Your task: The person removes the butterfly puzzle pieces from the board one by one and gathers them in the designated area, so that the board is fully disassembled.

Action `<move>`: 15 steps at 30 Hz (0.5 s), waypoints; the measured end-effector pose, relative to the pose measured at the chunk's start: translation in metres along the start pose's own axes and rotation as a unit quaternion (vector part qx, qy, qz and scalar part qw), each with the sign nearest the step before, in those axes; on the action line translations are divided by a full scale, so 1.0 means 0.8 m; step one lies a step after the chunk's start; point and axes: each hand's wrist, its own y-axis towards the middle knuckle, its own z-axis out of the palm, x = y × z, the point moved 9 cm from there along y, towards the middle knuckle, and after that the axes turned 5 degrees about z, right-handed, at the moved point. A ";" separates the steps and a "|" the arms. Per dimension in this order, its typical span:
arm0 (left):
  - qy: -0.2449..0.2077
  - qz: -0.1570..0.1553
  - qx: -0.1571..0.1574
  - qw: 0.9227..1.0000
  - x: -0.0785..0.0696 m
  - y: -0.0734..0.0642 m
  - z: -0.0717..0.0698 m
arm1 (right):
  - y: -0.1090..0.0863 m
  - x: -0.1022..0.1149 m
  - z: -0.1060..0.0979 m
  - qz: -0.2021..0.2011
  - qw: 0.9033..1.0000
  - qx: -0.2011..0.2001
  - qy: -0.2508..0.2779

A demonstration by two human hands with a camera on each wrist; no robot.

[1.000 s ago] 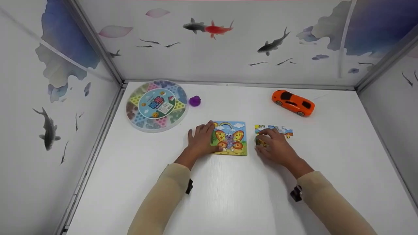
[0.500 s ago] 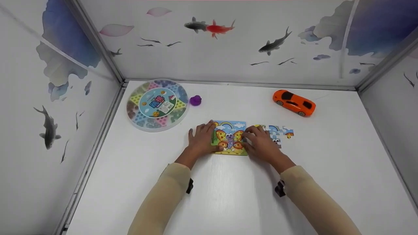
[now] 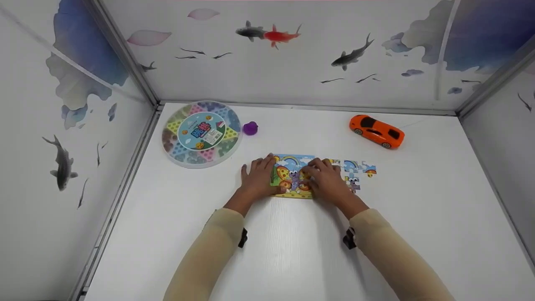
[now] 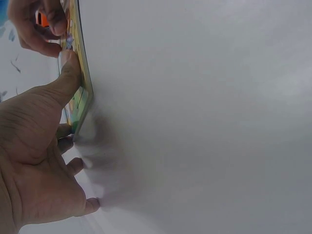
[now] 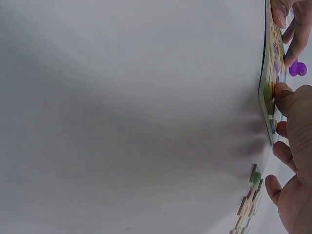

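Observation:
A square butterfly puzzle board (image 3: 288, 161) lies flat on the table in front of me. My left hand (image 3: 258, 179) rests along its left side, fingers spread and thumb (image 4: 69, 73) pressing on the near part of the picture. My right hand (image 3: 328, 179) bends over the right wing, thumb (image 5: 283, 97) and fingers drawn together at the board's surface. They pinch a puzzle piece there, mostly hidden by the fingers. Loose puzzle pieces (image 3: 351, 166) lie joined in a patch just right of the board, partly covered by my right hand.
At the back left lies a round board game case (image 3: 201, 131), with a purple duck-like toy (image 3: 250, 128) beside it. An orange toy car (image 3: 377, 131) stands at the back right. Patterned panels wall the white table (image 3: 284, 251) at the back and sides.
My right hand has moved left from the loose pieces onto the right half of the board, uncovering more of those pieces. My left hand has stayed in place on the board.

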 end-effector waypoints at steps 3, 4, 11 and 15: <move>0.001 -0.002 0.001 1.000 0.000 0.001 0.001 | 0.003 0.002 0.001 0.008 1.000 0.006 -0.011; 0.001 -0.003 0.001 1.000 0.000 0.001 0.001 | 0.004 0.003 0.001 0.011 1.000 0.010 -0.014; 0.018 -0.002 -0.004 1.000 -0.008 -0.009 -0.008 | 0.008 0.008 0.004 0.020 0.999 0.021 -0.024; 0.024 0.002 -0.009 1.000 -0.010 -0.011 -0.010 | 0.010 0.010 0.005 0.025 0.999 0.023 -0.029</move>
